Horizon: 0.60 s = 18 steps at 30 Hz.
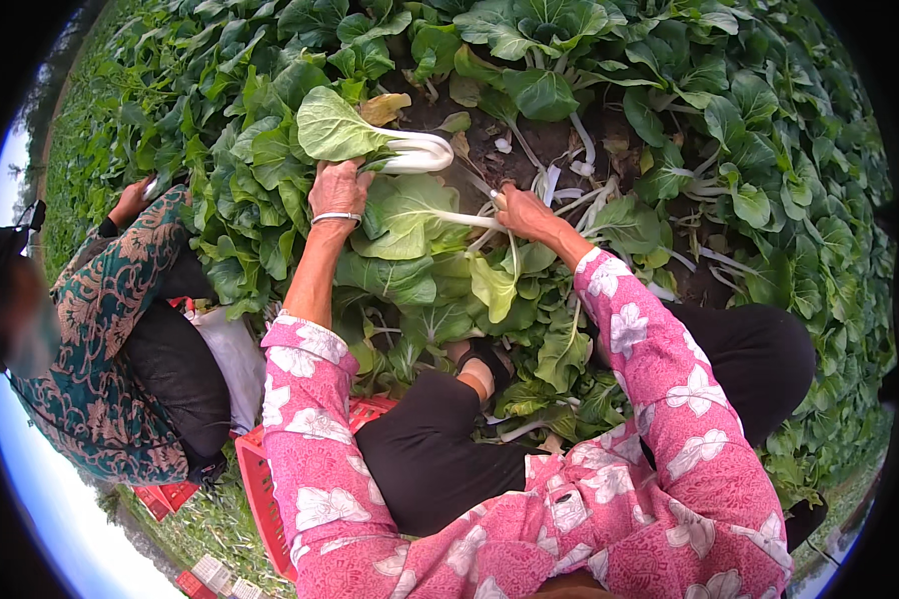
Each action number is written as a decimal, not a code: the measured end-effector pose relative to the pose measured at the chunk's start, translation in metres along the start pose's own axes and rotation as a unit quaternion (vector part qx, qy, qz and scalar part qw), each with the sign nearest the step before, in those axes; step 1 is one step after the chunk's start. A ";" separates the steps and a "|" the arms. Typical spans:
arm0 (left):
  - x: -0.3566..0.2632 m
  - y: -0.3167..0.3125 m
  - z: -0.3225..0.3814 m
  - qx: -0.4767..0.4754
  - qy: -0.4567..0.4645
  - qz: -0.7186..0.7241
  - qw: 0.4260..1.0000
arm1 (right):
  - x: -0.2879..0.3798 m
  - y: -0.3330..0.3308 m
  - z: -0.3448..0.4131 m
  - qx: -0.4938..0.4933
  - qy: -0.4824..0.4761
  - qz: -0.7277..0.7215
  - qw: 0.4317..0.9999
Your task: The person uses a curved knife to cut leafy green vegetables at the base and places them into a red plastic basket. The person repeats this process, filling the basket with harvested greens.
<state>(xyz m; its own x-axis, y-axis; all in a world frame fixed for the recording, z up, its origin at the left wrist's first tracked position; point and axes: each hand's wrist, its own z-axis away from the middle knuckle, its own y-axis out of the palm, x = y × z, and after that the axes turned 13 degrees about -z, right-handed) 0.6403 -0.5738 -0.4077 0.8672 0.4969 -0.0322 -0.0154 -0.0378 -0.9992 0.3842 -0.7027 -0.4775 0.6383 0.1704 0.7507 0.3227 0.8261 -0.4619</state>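
Observation:
My left hand grips a head of bok choy by its leaves, with the thick white stalks and cut base pointing right. My right hand is closed around what looks like a small knife; its greyish blade is blurred and points toward the bok choy's base. A loose yellow-green leaf lies below the held head, and its white stalk reaches to just under my right fingers. Whether those fingers touch the stalk, I cannot tell.
Growing bok choy surrounds a patch of bare soil strewn with cut stalks and leaves. A red plastic crate stands by my left knee. Left of me, another person crouches beside a white sack.

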 end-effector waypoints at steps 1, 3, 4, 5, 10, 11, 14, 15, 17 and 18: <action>-0.002 -0.018 -0.003 0.001 0.009 0.063 0.998 | 0.002 -0.013 0.014 -0.021 0.004 -0.041 0.999; -0.007 -0.060 0.000 0.013 0.039 0.199 0.979 | 0.015 -0.040 0.039 -0.061 0.007 -0.124 0.990; -0.010 -0.081 0.005 0.043 0.048 0.297 0.953 | 0.025 -0.053 0.055 -0.071 -0.014 -0.242 0.967; -0.015 -0.100 0.012 0.084 0.047 0.389 0.916 | 0.037 -0.064 0.071 -0.087 0.001 -0.348 0.934; -0.046 -0.168 0.048 0.200 0.109 0.517 0.825 | 0.110 -0.132 0.144 0.007 -0.273 -0.529 0.803; -0.052 -0.174 0.053 0.225 0.128 0.521 0.813 | 0.121 -0.144 0.159 0.068 -0.300 -0.523 0.795; -0.065 -0.178 0.069 0.272 0.165 0.546 0.775 | 0.146 -0.151 0.191 0.108 -0.318 -0.467 0.818; -0.068 -0.175 0.075 0.281 0.190 0.569 0.749 | 0.149 -0.151 0.198 0.120 -0.310 -0.443 0.832; -0.073 -0.167 0.084 0.273 0.191 0.581 0.743 | 0.150 -0.148 0.211 0.085 -0.302 -0.406 0.858; -0.075 -0.163 0.089 0.281 0.165 0.609 0.723 | 0.149 -0.148 0.215 0.073 -0.308 -0.388 0.866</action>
<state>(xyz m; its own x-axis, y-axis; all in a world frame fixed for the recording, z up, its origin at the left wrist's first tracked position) 0.5334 -0.5281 -0.2447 0.1102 0.1538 -0.9819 -0.9873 0.1307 -0.0903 0.2811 -0.6839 -0.1959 -0.2388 -0.2499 0.9384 0.3670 0.8714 0.3254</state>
